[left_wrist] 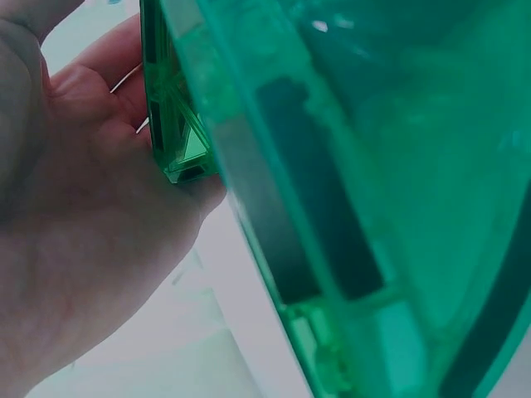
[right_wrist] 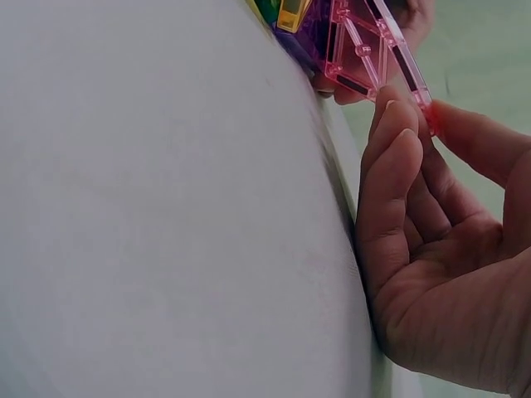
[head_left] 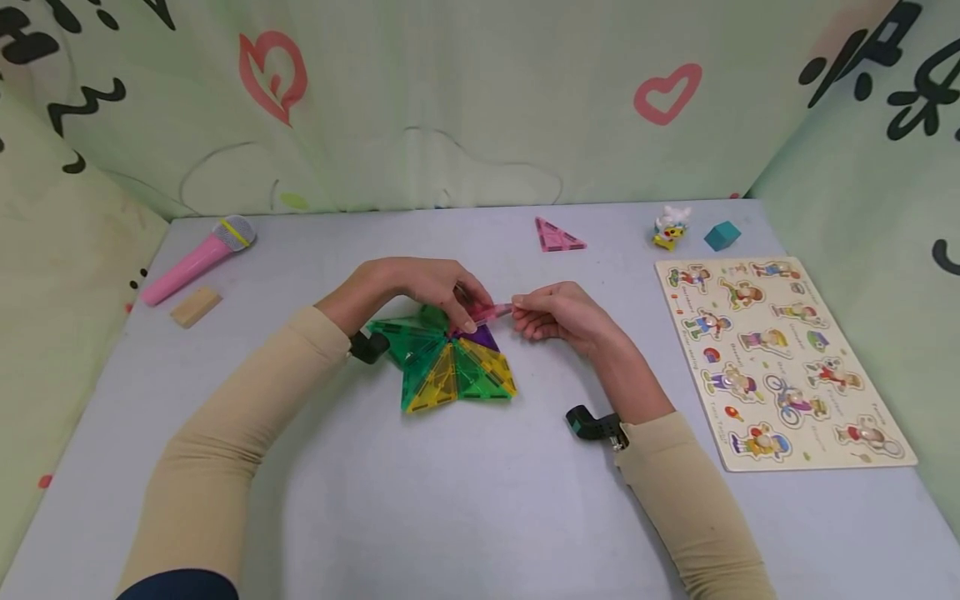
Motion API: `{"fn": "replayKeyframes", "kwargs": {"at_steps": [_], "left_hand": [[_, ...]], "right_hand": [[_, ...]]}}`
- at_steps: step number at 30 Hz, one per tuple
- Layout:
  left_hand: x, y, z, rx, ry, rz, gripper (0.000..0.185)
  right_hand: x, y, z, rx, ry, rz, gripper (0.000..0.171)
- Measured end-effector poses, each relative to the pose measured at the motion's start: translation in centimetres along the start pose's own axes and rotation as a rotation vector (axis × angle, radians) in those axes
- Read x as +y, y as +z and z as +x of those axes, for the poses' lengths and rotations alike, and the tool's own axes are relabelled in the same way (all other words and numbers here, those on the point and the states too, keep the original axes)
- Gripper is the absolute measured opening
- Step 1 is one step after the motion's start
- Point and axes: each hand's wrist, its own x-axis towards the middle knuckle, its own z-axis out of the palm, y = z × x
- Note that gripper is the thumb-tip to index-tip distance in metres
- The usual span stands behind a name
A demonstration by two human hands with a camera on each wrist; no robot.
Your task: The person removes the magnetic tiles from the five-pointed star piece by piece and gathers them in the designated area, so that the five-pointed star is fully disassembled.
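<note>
A: Where do we locate the work item?

B: We find the tile assembly (head_left: pixel 431 367) on the table (head_left: pixel 450 508), directly between our forearms. It combines green, yellow and purple translucent tiles in a pointed, faceted form.

A: What is the state of the right hand (head_left: pixel 562 317)?

B: We pinch the end of a pink tile (head_left: pixel 492 314) between thumb and forefinger, with the other fingers bent inward. The tile's opposite end meets the assembly beside its purple section.

A: And the left hand (head_left: pixel 431 287)?

B: We arch it over the far side of the assembly and grip there, fingers curled; the fingertips are partly hidden, so we cannot tell the exact contact.

A: Which other items do we note?

B: At left, a pink microphone (head_left: pixel 197 262) and a wooden block (head_left: pixel 196 307). Beyond the hands, 1 loose pink triangle (head_left: pixel 558 237). At right, a small figurine (head_left: pixel 670 227), a teal block (head_left: pixel 722 236) and, nearer to us, a picture puzzle board (head_left: pixel 825 460)
</note>
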Motion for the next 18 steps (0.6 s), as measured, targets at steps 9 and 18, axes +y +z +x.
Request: {"fn": "replayKeyframes", "kwargs": {"at_steps": [9,18], "left_hand": [[0.03,-0.08,-0.12,-0.003,-0.001,0.007,0.060],[0.00,-0.05,-0.22,-0.029,-0.008,0.018,0.070]], "right_hand": [[-0.13,-0.21,-0.11,-0.021,-0.004,-0.002,0.039],[0.05,-0.37,0.00,-0.034,-0.014,-0.004,0.039]]}}
